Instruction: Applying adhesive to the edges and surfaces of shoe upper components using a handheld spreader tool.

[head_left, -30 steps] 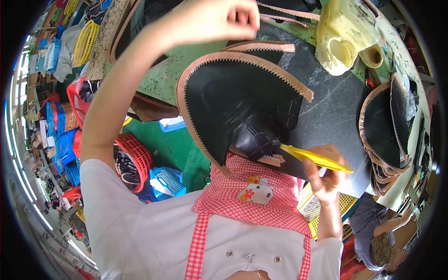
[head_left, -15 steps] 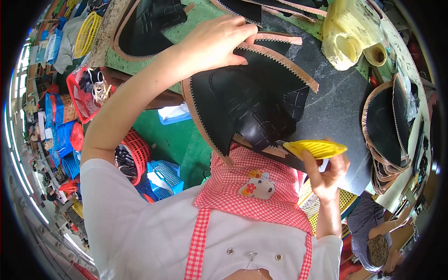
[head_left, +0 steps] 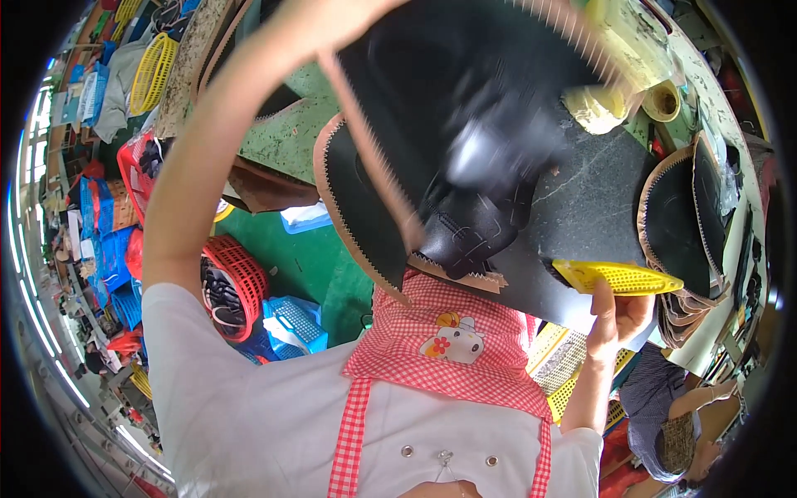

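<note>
My left hand, blurred and cut off by the top edge, grips a black leather boot upper with a zigzag-stitched tan border. The raised upper is smeared by motion. Beneath it, another black upper with the same border lies on the dark work surface. Closed around a yellow ribbed-handled tool, my right hand is off to the right, apart from the leather. A short dark tip shows at the tool's left end; its exact kind is unclear.
More uppers are stacked at right. A stained yellowish container and a tape roll sit at the far right. Left of the table are a red basket and blue basket. Another person is at lower right.
My left hand has lifted the top upper up and away from me, uncovering another below. My right hand has moved right with the yellow tool, away from the leather.
</note>
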Motion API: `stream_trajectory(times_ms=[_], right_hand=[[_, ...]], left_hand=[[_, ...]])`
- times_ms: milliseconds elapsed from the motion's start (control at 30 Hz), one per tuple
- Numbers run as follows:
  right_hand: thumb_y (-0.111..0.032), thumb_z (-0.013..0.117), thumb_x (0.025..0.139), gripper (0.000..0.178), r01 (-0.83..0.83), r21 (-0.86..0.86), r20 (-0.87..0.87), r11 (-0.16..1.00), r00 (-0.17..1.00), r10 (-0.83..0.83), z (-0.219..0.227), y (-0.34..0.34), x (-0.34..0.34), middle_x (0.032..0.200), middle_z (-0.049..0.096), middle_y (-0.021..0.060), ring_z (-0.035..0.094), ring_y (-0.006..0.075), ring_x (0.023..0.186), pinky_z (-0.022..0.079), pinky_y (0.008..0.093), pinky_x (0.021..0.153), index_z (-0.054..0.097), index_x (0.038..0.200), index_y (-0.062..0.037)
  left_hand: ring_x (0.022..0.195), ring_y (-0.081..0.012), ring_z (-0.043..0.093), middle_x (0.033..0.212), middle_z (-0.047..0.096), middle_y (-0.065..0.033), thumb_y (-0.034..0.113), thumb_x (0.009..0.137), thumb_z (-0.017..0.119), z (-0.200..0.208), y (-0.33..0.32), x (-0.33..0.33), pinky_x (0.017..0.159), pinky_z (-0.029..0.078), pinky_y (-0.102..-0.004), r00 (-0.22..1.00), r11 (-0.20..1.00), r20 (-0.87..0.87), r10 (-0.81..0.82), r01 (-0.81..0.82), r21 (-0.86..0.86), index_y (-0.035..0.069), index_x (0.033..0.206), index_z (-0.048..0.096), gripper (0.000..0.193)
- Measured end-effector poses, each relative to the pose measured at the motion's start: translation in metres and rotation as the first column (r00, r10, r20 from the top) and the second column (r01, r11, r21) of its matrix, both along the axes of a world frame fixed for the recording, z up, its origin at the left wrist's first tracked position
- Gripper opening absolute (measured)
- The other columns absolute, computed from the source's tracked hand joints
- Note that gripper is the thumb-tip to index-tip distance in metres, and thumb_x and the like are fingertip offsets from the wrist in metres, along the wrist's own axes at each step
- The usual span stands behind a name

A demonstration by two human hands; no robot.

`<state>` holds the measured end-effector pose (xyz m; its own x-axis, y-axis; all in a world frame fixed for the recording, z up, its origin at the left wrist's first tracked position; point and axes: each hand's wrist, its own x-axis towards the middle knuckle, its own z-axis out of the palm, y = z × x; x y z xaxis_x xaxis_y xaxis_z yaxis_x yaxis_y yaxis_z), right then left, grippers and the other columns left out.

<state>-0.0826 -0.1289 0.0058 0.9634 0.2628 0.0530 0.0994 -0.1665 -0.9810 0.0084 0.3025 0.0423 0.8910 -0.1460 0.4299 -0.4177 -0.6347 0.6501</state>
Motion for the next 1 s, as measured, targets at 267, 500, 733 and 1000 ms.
stream_trajectory(times_ms=[267,500,733,1000], right_hand=[[0.005,0.073,0.073,0.023,-0.347,-0.198,0.359,0.917,0.845,0.398,0.006,0.055,0.010,0.078,0.069,0.0110,0.066,0.0224,0.060,0.051,0.0289,0.051,0.062,0.092,-0.0017],[0.007,0.071,0.070,0.021,-0.429,-0.284,0.447,0.857,0.732,0.514,0.001,0.092,0.012,0.079,0.067,0.0098,0.065,0.0204,0.060,0.051,0.0285,0.053,0.065,0.088,-0.0027],[0.007,0.070,0.073,0.016,-0.374,-0.292,0.232,0.880,0.865,0.445,-0.001,0.067,0.005,0.072,0.062,0.0061,0.052,0.0088,0.047,0.037,0.0224,0.043,0.068,0.087,-0.0006],[0.006,0.073,0.079,0.035,-0.044,0.033,-0.007,0.999,0.999,0.044,-0.011,-0.003,-0.008,0.098,0.065,0.0086,0.061,0.0139,0.084,0.046,0.0269,0.078,0.059,0.111,0.0007]], left_hand=[[0.079,-0.0238,0.063,0.087,0.063,-0.0088,0.014,0.086,0.070,0.021,-0.008,0.027,0.073,0.052,-0.0353,0.995,0.855,-0.037,0.098,-0.065,0.515,0.006,0.109,0.050,0.031],[0.095,-0.0254,0.061,0.099,0.058,-0.0044,0.021,0.072,0.082,-0.052,-0.038,-0.060,0.082,0.051,-0.0391,0.995,0.842,-0.096,-0.007,0.058,0.536,0.010,0.107,0.060,0.043],[0.094,-0.0253,0.059,0.094,0.057,-0.0044,0.017,0.072,0.081,-0.059,-0.036,-0.065,0.081,0.051,-0.0388,0.979,0.887,-0.205,0.015,0.081,0.454,0.009,0.098,0.057,0.035],[0.078,-0.0083,0.059,0.084,0.061,-0.0005,0.017,0.093,0.067,-0.006,-0.015,-0.043,0.070,0.049,-0.0262,0.903,0.996,-0.421,-0.090,0.080,-0.039,0.005,0.098,0.056,0.017]])
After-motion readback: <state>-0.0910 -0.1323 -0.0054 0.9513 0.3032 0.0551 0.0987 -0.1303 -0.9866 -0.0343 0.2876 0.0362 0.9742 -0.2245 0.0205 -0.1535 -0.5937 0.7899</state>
